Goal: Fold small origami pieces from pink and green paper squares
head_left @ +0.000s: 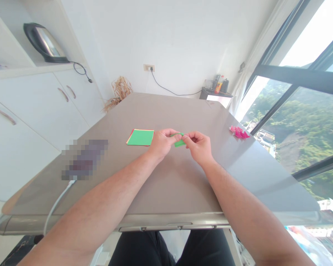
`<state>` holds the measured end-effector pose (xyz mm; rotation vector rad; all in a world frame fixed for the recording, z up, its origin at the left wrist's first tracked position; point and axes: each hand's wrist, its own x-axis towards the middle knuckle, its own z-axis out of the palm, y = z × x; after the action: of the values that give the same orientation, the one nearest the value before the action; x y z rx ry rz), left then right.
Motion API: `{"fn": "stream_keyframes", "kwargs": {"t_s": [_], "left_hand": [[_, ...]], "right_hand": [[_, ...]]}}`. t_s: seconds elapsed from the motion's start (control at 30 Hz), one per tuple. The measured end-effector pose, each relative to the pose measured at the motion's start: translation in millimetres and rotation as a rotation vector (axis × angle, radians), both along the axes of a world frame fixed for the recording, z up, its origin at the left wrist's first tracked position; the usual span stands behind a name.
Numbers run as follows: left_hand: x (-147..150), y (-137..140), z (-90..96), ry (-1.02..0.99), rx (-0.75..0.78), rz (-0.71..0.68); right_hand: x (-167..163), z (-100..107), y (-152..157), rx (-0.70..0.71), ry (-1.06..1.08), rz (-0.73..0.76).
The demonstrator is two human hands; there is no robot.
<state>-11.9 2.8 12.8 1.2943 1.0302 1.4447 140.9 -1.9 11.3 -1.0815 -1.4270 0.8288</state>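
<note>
A small piece of folded green paper [180, 143] is pinched between my two hands over the middle of the table. My left hand [163, 143] grips its left side with thumb and fingers. On the right side, my right hand [199, 145] holds it the same way, thumb tip close to the left thumb. The fingers cover much of the paper, so its exact folds are hidden. Just left of my left hand lies a stack of square coloured paper [140, 137], green on top with red and yellow edges showing beneath.
Pink folded paper pieces [239, 132] lie near the table's right edge by the window. At the left is a blurred-out object [84, 159] with a white cable [58, 201]. A small black stand [216, 95] with bottles is beyond the grey table [172, 184].
</note>
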Motion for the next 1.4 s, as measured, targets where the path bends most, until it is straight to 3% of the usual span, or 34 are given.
{"fn": "stream_keyframes", "kwargs": {"t_s": [0.33, 0.97, 1.27, 1.4], "left_hand": [[0, 5, -8.7, -0.093, 0.015, -0.044], [9, -1, -5.1, -0.269, -0.028, -0.091], [9, 0, -2.6, -0.378, -0.054, -0.076], [7, -1, -2.7, -0.317, -0.048, -0.065]], "right_hand": [[1, -3, 2, 0.061, 0.018, 0.012], [-2, -2, 1, 0.011, 0.128, 0.04], [-3, -2, -3, 0.012, -0.069, -0.001], [-2, 0, -4, 0.006, -0.101, 0.0]]}}
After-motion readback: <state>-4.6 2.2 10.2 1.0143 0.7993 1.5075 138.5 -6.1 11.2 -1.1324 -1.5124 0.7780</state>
